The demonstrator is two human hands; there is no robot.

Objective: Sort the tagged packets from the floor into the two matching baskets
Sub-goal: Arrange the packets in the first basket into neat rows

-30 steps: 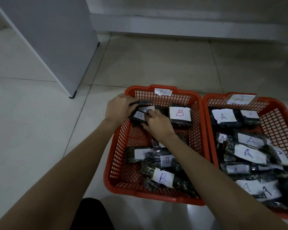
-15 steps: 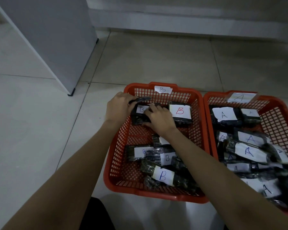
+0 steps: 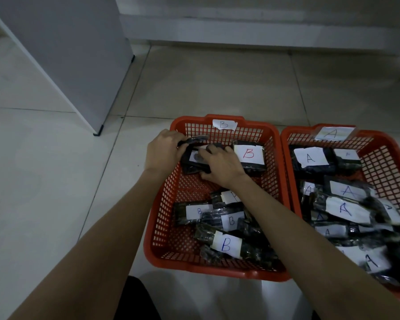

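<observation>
Two red baskets stand side by side on the floor: basket B (image 3: 276, 158) on the left and basket A (image 3: 386, 146) on the right, each with a paper tag on its far rim. Both hold several dark packets with white letter tags. At the far left corner of basket B, my left hand (image 3: 164, 151) grips a small stack of dark packets (image 3: 194, 165) by its left end. My right hand (image 3: 222, 166) rests on top of that stack, its fingers curled over it. A packet with a red B (image 3: 248, 155) lies just right of my hands.
A grey cabinet (image 3: 79, 54) stands at the back left, its corner foot near basket B. A low wall ledge (image 3: 263, 28) runs along the back. Pale floor tiles (image 3: 44, 181) stretch left of the baskets. No packets are seen on the floor.
Both hands stay at the far left corner of basket B. My right hand has slid further over the stack and now hides its B tags.
</observation>
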